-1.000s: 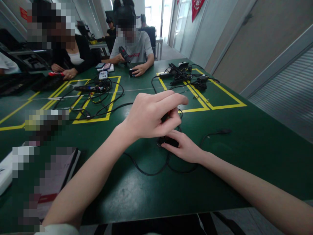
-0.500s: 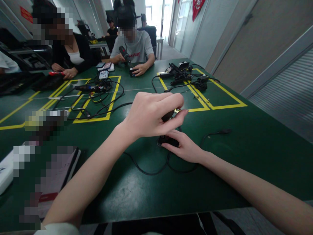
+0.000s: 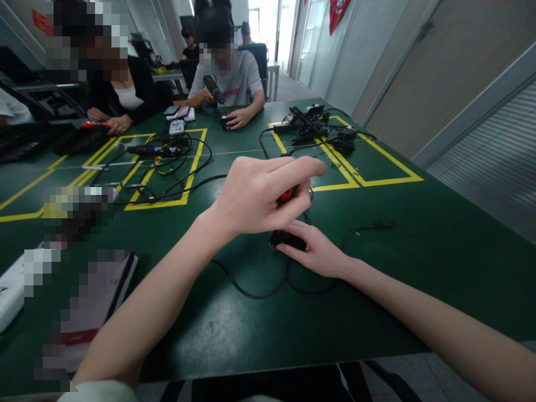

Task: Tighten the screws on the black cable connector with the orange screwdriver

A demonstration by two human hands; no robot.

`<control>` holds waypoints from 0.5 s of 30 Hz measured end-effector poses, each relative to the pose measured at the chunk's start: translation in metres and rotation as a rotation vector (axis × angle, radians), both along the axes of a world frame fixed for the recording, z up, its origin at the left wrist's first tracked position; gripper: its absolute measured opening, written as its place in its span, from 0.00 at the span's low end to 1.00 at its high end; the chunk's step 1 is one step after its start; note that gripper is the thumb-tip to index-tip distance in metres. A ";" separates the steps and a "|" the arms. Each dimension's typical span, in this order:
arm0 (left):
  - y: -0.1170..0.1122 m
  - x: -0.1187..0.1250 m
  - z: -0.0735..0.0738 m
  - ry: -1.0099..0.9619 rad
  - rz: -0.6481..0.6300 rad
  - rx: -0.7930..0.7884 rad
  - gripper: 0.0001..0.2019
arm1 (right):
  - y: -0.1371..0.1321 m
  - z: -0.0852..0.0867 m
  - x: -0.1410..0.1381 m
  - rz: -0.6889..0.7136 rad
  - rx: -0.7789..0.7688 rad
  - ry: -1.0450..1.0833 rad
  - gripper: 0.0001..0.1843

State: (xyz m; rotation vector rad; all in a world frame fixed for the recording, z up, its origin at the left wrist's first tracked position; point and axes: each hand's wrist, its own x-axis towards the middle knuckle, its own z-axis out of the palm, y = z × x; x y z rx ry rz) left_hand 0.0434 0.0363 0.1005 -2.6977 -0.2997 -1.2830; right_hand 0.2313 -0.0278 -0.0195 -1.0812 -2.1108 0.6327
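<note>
My left hand (image 3: 268,192) is closed around the handle of a screwdriver (image 3: 287,195), red and black where it shows between the fingers; its shaft and tip are mostly hidden. The index finger stretches forward past the handle. Just below, my right hand (image 3: 315,248) grips a small black device (image 3: 293,240) against the green table, thumb on the near side and fingers over the top. What the device is cannot be made out. A thin black cable (image 3: 255,296) loops on the table in front of my hands.
Tangled black cables (image 3: 176,146) lie inside yellow tape at left, more black gear (image 3: 310,125) at far right. A notebook (image 3: 100,301) and a white power strip (image 3: 12,290) are at near left. Across the table (image 3: 419,290), a person holds a power screwdriver (image 3: 213,89).
My left fingers have shifted around the handle: the index finger reaches farther right, the thumb has drawn in, and red now shows where black did. My right hand stays put.
</note>
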 end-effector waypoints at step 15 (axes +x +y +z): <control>-0.002 0.001 0.001 -0.018 -0.031 0.032 0.11 | 0.000 -0.003 -0.001 0.004 0.017 0.025 0.08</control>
